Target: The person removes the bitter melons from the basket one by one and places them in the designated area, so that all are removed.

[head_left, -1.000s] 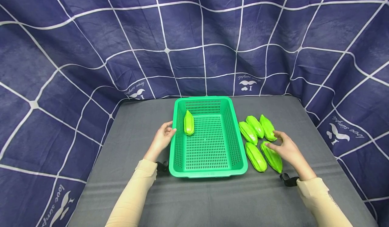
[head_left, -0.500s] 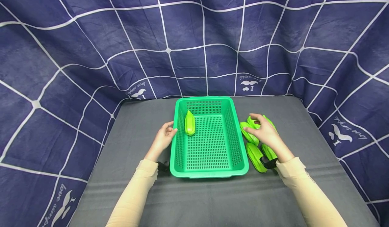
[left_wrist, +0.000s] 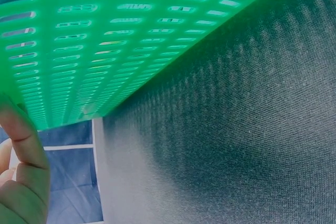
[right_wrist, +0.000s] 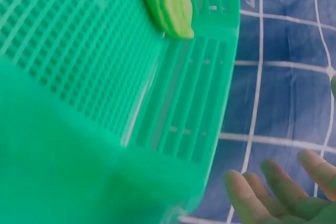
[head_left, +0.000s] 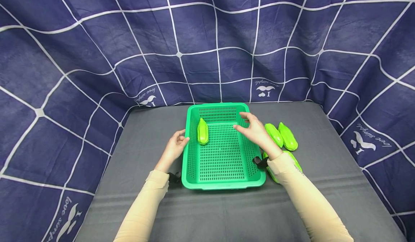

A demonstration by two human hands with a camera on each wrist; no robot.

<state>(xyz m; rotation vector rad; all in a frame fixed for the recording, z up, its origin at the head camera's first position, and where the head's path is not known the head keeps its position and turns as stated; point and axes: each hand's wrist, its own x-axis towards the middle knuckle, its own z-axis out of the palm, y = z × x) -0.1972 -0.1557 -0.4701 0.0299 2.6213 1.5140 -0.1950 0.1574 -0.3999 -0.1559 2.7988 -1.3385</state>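
My left hand [head_left: 175, 146] holds the left rim of a green plastic basket [head_left: 223, 186], thumb over the edge and fingers outside. One finger [left_wrist: 23, 140] shows against the basket's slotted side in the left wrist view. A light-green, ribbed star fruit [head_left: 202, 132] lies in the basket, near the left wall. My right hand [head_left: 257, 130] is over the basket's right side, thumb and fingers spread apart. Nothing shows between its fingers [right_wrist: 244, 195] in the right wrist view.
Right of the basket lie more star fruits on the grey cloth. A star fruit [head_left: 288, 137] and its neighbour [head_left: 274, 134] are in plain sight; others nearer me are partly behind the right forearm. A blue curtain [head_left: 220, 65] with white lines hangs behind and at both sides.
My right hand has moved left from above the star fruits to the basket's right side. The left hand stays at the rim.
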